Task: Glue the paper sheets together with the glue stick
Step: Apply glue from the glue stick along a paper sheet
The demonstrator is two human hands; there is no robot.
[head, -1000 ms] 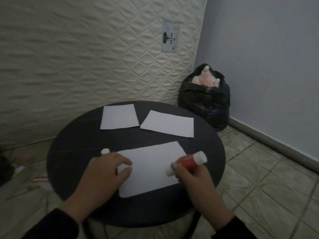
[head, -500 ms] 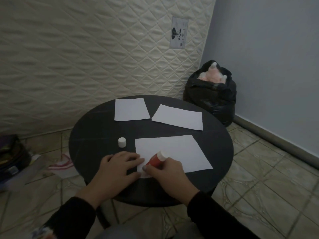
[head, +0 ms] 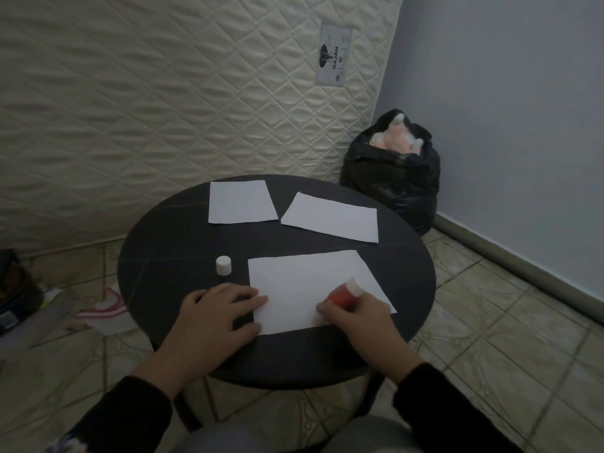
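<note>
Three white paper sheets lie on a round dark table (head: 170,243). The nearest sheet (head: 304,282) is under both hands. My left hand (head: 215,318) rests flat with fingers spread, its fingertips pressing that sheet's left edge. My right hand (head: 356,318) grips a red glue stick (head: 343,295), tilted with its lower end on the sheet near the front edge. The glue stick's white cap (head: 224,265) stands on the table left of the sheet. Two more sheets, one at the back left (head: 242,201) and one at the back right (head: 331,217), lie apart from the hands.
A quilted mattress (head: 163,93) leans against the wall behind the table. A full black rubbish bag (head: 392,178) sits in the corner at the right. Tiled floor surrounds the table, with bags and cloth (head: 101,313) on the floor at the left.
My right hand has slid the glue stick from the sheet's left front corner rightward along the front edge. The left hand stays on the left edge. The camera has tilted.
</note>
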